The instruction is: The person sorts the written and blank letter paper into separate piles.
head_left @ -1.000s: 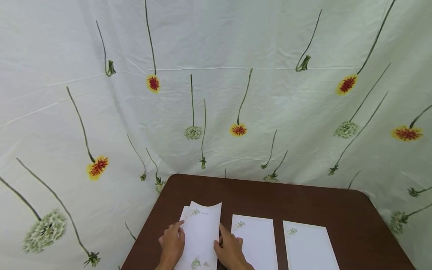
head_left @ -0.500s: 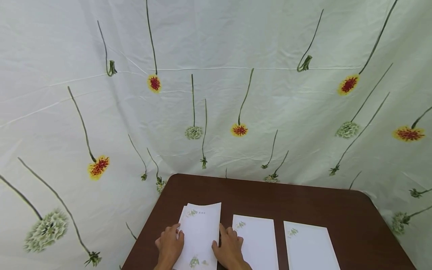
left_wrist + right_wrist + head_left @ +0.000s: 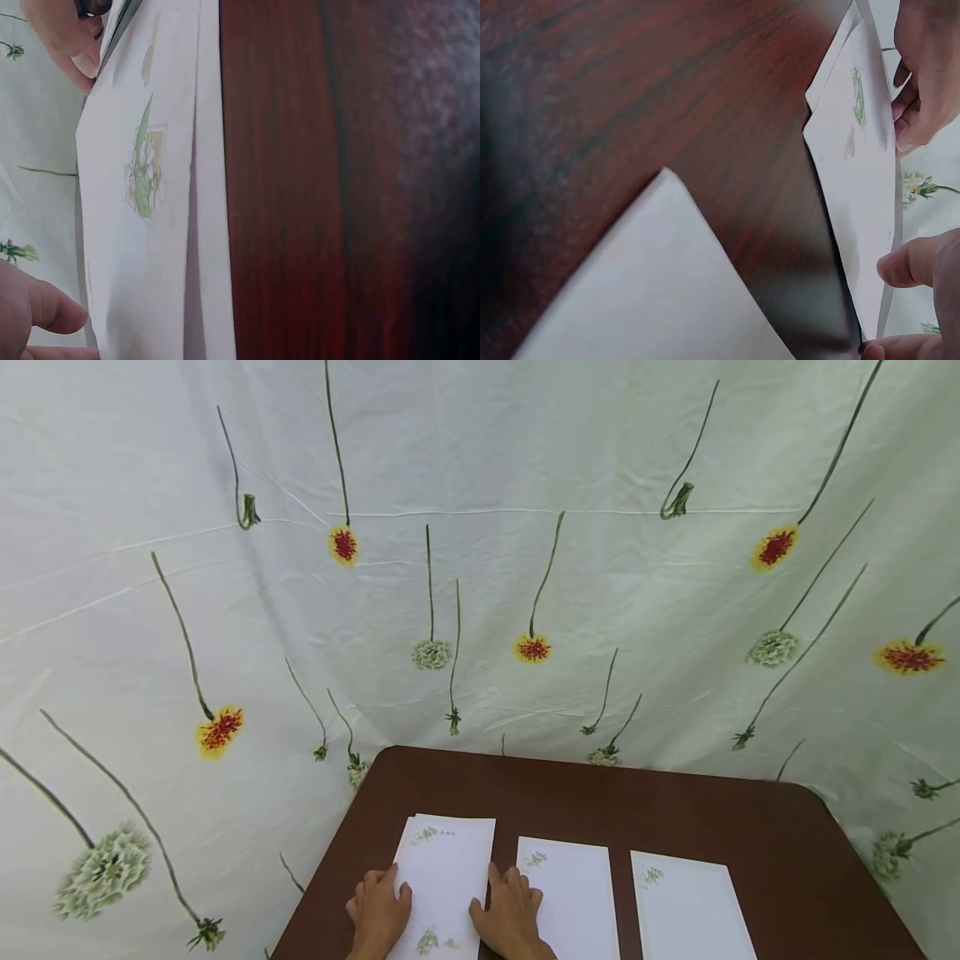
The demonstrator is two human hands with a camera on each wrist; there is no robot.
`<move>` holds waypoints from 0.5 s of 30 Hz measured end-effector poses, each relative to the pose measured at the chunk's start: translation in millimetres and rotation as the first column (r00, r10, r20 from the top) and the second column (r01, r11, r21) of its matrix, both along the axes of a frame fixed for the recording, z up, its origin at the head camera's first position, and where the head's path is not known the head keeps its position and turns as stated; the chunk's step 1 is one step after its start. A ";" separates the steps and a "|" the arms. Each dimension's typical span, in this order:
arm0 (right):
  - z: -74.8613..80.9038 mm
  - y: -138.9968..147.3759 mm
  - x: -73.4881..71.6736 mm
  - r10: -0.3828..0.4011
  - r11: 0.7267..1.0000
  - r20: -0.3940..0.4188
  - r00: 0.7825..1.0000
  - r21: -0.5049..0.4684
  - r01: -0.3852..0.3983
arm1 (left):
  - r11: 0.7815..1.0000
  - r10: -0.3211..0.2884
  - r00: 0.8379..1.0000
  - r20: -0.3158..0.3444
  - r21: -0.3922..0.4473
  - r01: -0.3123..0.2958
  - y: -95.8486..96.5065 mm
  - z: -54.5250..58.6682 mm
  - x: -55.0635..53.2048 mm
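A white sheet of letter paper (image 3: 444, 885), printed with green plants at its top left and bottom, lies flat over another sheet, whose edge shows at its left. My left hand (image 3: 378, 912) holds its left edge, the thumb over the margin. Along the opposite edge my right hand (image 3: 510, 912) grips it likewise, with thumb and forefinger spread. In the left wrist view, a thin gap separates the printed sheet (image 3: 154, 247) from the one beneath. The right wrist view shows my thumb against the sheet (image 3: 859, 187); the undersides of the fingers are partly hidden.
Two more printed sheets lie to the right, a middle sheet (image 3: 570, 902) close to my right hand and a far-right sheet (image 3: 693, 910). They rest on a dark brown table (image 3: 600, 793) with rounded back corners. A flower-patterned cloth (image 3: 480, 610) hangs behind it.
The top sheet's curled far edge has come down and now lies flat. It sits more squarely over the sheet below. Both hands have slid slightly toward me along its sides.
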State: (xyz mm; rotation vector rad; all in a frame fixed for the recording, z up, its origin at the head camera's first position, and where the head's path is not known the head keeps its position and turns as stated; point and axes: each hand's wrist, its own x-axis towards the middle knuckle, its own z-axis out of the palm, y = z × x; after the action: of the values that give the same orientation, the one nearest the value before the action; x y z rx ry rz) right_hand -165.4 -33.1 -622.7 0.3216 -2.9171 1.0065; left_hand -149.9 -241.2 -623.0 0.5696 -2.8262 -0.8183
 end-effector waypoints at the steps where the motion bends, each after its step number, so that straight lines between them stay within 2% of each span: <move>1: -1.0 -0.7 -0.2 -0.002 1.000 0.000 1.000 -0.005 0.002 | 1.000 0.002 1.000 -0.001 0.003 -0.002 0.0 -0.3 0.4; 10: -2.0 -5.9 -1.8 -0.035 0.999 -0.038 0.999 -0.020 0.034 | 0.999 0.005 1.000 -0.025 0.041 -0.004 -1.4 -2.9 1.4; 15: -1.6 -6.5 -3.4 -0.034 0.999 -0.019 0.999 -0.013 0.034 | 0.999 0.010 0.999 -0.036 0.032 -0.008 -1.9 -4.9 0.3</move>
State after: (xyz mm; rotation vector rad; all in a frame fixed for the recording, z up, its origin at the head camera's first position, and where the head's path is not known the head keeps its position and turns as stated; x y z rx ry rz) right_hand -168.8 -39.6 -624.3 0.2787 -2.8870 1.0114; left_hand -149.6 -243.1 -627.8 0.5657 -2.7802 -0.8651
